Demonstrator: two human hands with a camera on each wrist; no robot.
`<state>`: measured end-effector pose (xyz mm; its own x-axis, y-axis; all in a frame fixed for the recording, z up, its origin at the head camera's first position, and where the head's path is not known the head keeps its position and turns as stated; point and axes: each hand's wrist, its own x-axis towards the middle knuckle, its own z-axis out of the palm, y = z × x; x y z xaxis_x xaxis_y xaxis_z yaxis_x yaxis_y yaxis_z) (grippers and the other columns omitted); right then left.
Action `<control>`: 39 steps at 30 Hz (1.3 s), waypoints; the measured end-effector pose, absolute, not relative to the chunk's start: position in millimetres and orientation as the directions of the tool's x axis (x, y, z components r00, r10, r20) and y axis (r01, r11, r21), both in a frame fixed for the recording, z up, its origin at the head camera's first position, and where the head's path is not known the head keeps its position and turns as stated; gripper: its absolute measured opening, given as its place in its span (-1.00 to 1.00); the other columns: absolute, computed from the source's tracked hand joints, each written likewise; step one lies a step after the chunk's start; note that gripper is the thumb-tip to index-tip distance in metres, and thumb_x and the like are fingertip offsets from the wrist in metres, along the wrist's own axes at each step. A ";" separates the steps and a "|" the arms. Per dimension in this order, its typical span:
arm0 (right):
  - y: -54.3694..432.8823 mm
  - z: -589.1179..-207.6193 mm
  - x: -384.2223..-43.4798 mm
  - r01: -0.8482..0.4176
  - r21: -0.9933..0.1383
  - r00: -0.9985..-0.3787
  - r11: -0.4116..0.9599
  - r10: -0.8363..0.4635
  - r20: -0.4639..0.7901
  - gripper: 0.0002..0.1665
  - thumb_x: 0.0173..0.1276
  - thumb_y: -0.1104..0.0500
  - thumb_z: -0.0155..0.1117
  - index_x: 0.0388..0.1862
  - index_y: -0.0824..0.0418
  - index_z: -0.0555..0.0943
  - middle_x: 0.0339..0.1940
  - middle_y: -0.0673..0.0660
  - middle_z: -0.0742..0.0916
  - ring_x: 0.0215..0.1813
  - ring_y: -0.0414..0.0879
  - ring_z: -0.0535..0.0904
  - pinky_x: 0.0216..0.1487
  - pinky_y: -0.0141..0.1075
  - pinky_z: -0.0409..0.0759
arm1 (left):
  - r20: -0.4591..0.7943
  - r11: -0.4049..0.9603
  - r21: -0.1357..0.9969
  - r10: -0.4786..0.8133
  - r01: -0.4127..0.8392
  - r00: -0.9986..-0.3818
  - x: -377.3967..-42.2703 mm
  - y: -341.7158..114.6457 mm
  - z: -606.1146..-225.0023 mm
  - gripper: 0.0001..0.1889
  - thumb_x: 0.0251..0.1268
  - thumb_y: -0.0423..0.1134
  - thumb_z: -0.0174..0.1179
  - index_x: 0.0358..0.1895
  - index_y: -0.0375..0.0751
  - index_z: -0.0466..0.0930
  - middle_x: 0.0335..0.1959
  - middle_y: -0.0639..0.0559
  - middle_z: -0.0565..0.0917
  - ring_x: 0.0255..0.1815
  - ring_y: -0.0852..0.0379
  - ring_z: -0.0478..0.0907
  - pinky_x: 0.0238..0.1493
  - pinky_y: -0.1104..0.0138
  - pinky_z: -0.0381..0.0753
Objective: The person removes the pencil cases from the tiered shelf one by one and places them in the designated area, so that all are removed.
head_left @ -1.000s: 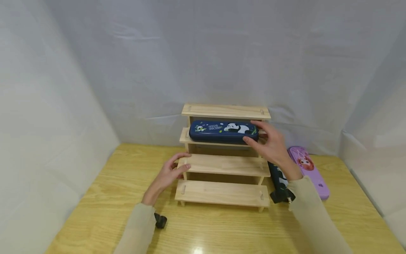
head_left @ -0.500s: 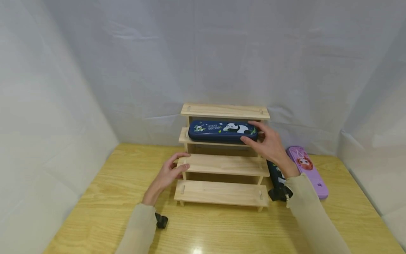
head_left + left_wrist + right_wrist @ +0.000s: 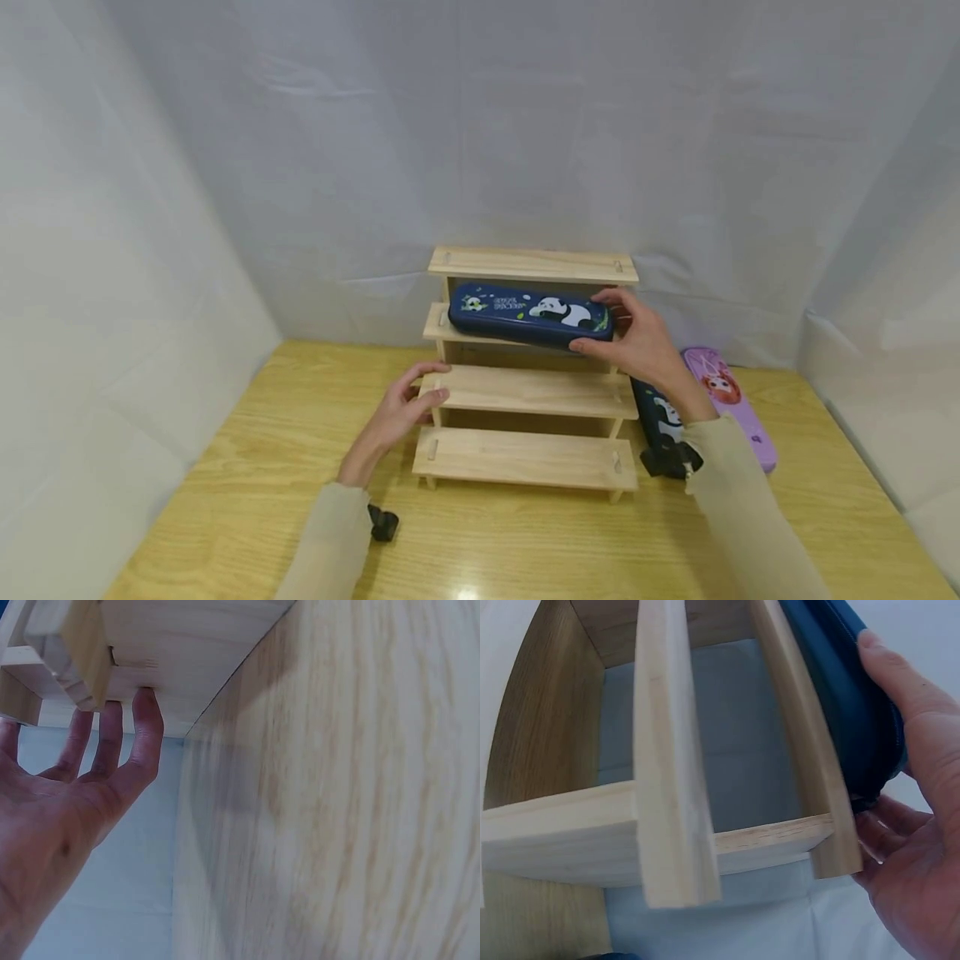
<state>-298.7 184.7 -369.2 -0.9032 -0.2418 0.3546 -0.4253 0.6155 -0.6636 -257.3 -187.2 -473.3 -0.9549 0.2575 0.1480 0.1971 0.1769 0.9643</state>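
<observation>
A navy pencil case (image 3: 517, 315) with panda pictures lies along the second tier from the top of a stepped wooden rack (image 3: 525, 390). Its right end angles out past that tier's front edge. My right hand (image 3: 647, 346) holds this end, thumb at the front side and fingers behind. In the right wrist view the thumb presses near the zip of the case (image 3: 847, 697), beside the shelf end. My left hand (image 3: 393, 412) grips the left end of the third tier, its thumb on the board. Fingertips (image 3: 146, 701) touch the wood in the left wrist view.
Right of the rack, a dark panda case (image 3: 660, 417) lies partly hidden under my right wrist. Beside it is a purple case (image 3: 729, 408) with a red-haired cartoon figure. Pale cloth (image 3: 517, 125) encloses the wooden table (image 3: 247, 500) at the back and sides.
The pencil case's right end has swung forward over the tier's front edge, with my right hand on it. My left hand has kept its place on the rack.
</observation>
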 end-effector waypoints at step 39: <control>213.4 -391.5 -260.7 -0.550 -0.510 -0.789 0.662 -0.211 0.577 -0.12 -0.13 0.09 0.73 0.22 0.21 0.57 0.05 0.23 0.62 -0.01 0.01 0.52 -0.10 -0.24 0.53 | 0.159 0.176 0.963 0.250 0.206 -0.955 -259.6 -184.2 -473.0 -0.59 0.51 -0.17 0.16 0.35 -0.07 0.47 0.50 -0.15 0.32 -0.37 0.06 0.41 -0.28 0.18 0.69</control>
<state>-260.7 213.4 -391.5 -0.7887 -0.2110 0.5775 -0.5502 0.6615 -0.5096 -259.6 -184.2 -473.0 -0.9550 0.2503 0.1590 0.2064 0.1760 0.9625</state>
